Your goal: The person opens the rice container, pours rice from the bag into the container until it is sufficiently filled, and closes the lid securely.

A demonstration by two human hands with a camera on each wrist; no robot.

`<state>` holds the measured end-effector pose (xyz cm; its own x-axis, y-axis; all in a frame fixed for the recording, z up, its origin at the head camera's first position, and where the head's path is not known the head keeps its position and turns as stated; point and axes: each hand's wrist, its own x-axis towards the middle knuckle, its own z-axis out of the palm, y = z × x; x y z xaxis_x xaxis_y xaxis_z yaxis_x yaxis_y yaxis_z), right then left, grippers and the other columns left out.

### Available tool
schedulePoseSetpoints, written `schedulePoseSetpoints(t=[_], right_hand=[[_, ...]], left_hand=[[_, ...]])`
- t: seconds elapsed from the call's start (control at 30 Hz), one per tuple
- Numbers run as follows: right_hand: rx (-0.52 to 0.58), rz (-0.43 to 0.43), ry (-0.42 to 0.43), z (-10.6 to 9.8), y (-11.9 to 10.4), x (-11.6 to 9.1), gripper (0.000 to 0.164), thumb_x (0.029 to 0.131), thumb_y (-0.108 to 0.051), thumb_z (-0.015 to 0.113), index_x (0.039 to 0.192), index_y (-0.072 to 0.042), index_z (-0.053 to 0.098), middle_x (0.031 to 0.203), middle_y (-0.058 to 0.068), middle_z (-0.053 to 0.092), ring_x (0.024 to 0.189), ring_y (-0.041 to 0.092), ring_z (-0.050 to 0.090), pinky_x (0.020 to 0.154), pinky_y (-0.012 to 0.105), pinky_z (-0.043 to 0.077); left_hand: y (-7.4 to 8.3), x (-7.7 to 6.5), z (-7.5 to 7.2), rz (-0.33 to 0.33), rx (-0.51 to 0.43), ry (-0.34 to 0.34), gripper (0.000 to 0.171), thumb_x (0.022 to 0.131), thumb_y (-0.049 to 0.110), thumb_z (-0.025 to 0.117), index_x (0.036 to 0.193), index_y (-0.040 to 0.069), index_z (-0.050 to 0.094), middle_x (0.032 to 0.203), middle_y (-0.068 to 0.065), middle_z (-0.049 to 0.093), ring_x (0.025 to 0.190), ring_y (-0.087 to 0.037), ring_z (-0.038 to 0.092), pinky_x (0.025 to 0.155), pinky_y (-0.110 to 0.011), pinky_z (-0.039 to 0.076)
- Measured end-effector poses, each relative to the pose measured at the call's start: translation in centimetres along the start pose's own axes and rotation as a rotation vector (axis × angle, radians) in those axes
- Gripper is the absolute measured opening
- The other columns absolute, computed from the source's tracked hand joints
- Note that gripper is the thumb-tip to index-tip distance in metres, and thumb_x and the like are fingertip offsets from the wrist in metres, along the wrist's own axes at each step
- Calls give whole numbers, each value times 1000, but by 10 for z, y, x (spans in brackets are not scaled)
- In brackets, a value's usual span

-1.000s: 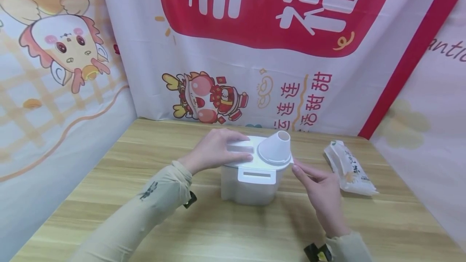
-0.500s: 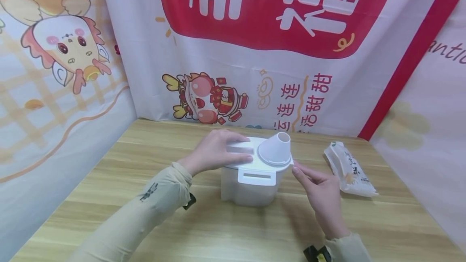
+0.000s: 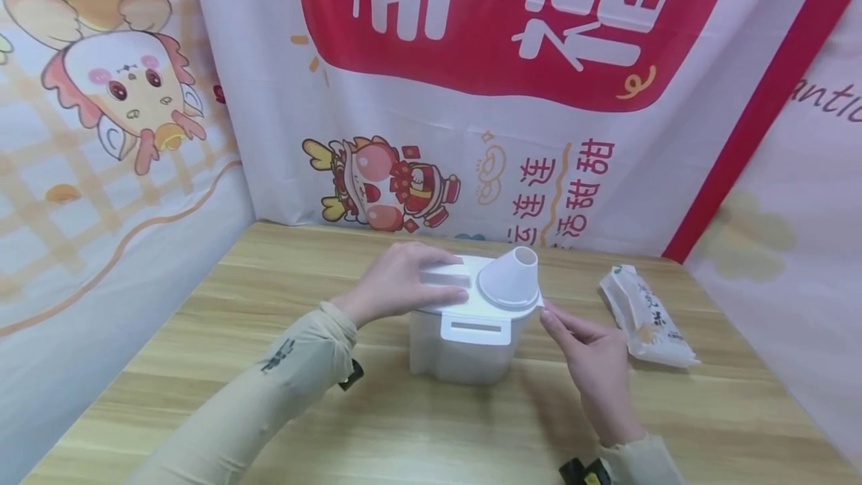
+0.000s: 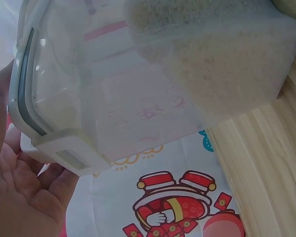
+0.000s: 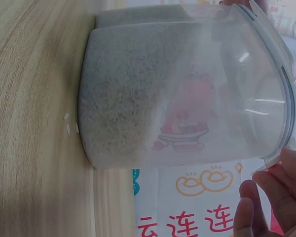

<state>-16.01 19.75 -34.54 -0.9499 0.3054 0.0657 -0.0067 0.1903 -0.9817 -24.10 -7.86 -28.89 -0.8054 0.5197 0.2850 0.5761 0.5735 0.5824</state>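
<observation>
A translucent rice storage container (image 3: 461, 361) stands on the table, its white lid (image 3: 478, 304) on top. White rice (image 5: 128, 94) shows through the wall, heaped toward one side. On the lid sits a white cone-shaped spout piece (image 3: 508, 283). My left hand (image 3: 400, 279) holds the lid from the left, thumb and fingers on either side of its raised part. At the lid's right edge my right hand (image 3: 595, 365) pinches a side latch (image 5: 269, 165) between thumb and fingers; the latch sticks outward. The front latch (image 3: 474, 329) also tilts out from the wall.
A printed plastic bag (image 3: 649, 320) lies on the wooden table (image 3: 431, 440) right of the container. A few loose rice grains (image 5: 67, 124) lie by the container's base. A printed cloth backdrop (image 3: 269, 133) hangs behind, with cloth at both sides.
The view shifts very slightly. Both hands keep their places on the lid and the latch, and the container stays where it was.
</observation>
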Motion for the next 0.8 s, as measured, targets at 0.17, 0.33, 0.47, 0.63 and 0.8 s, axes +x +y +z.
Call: schedulePoseSetpoints(t=[0.17,0.33,0.47,0.63,0.8], right_hand=[[13,0,13,2,1,-1,40,85,-39,77,116,-14,73,115,-5,69,113,12,62,102,38,46],[22,-29,31,4,3,-1,37,85,-36,77,114,-13,74,114,-4,70,111,12,63,99,33,48],[20,-17,40,5,3,-1,39,84,-39,76,115,-15,73,115,-4,69,111,11,63,99,32,48],[-2,-6,62,7,3,-1,38,85,-43,75,115,-19,74,114,-6,70,101,14,66,89,26,53],[-16,4,76,7,4,-2,36,85,-42,75,114,-21,74,110,-5,72,90,18,65,79,26,53]], left_hand=[[0,0,0,2,-6,8,57,79,57,76,124,23,69,120,10,66,111,-8,57,95,-36,48],[0,-1,0,2,-13,4,58,78,59,76,124,23,69,120,11,66,111,-9,57,96,-38,48],[0,0,0,5,-9,7,59,78,60,75,124,24,69,120,11,66,112,-9,56,96,-38,48],[-2,1,-1,15,0,17,59,78,61,75,123,24,69,119,11,66,112,-9,56,96,-39,48],[-2,1,0,6,2,10,58,78,61,75,123,25,69,119,12,66,111,-9,56,96,-39,48]])
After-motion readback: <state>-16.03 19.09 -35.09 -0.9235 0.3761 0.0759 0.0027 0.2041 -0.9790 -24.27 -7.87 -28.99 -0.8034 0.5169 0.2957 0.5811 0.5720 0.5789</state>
